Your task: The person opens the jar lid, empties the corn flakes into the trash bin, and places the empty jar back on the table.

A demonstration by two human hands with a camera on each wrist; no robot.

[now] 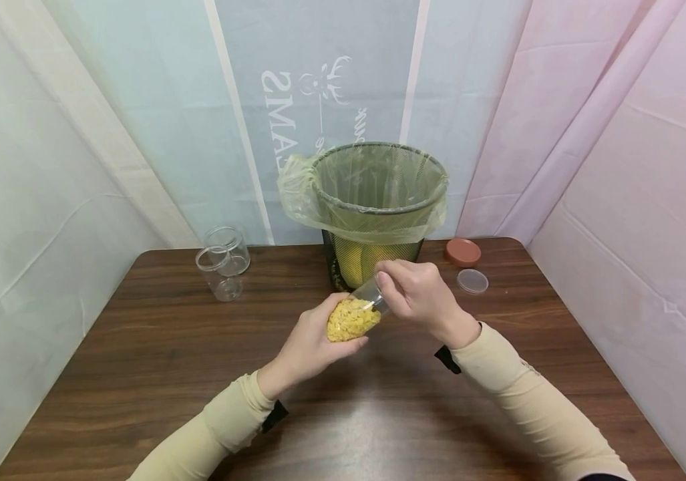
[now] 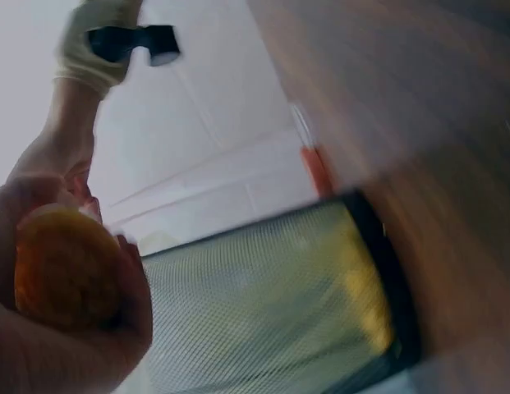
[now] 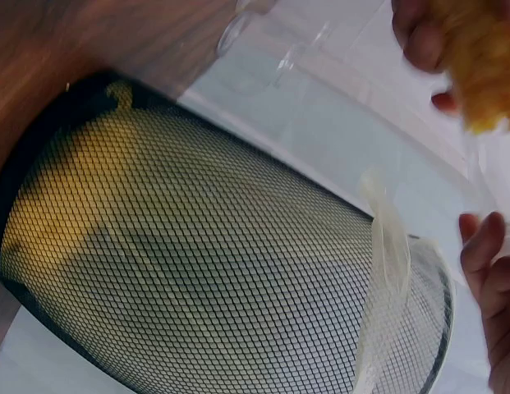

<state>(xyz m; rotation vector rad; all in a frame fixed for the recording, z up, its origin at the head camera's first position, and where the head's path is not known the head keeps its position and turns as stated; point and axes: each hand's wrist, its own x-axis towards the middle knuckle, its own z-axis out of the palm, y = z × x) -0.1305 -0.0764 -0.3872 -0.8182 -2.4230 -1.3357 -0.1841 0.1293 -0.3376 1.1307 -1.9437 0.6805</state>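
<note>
My left hand [image 1: 306, 341] grips a clear jar [image 1: 369, 290] from below, its fingers and thumb around the base. The jar is tilted, its upper end toward the right. Yellow crumbly pieces [image 1: 351, 321] fill its lower part. My right hand [image 1: 417, 290] has its fingers curled at the jar's upper end, which they partly hide. In the left wrist view the jar's rounded base [image 2: 70, 267] sits in my left palm. The right wrist view shows the yellow-filled part [image 3: 480, 61] at top right, with my right fingers [image 3: 483, 246] below it.
Behind the hands stands a mesh bin [image 1: 373, 257] with a translucent yellowish bag [image 1: 300, 194] over its rim and something yellow low inside. Two clear containers, a jar [image 1: 237, 257] and a cup [image 1: 213, 267], stand back left. A reddish lid [image 1: 463, 252] and a clear lid [image 1: 472, 281] lie back right.
</note>
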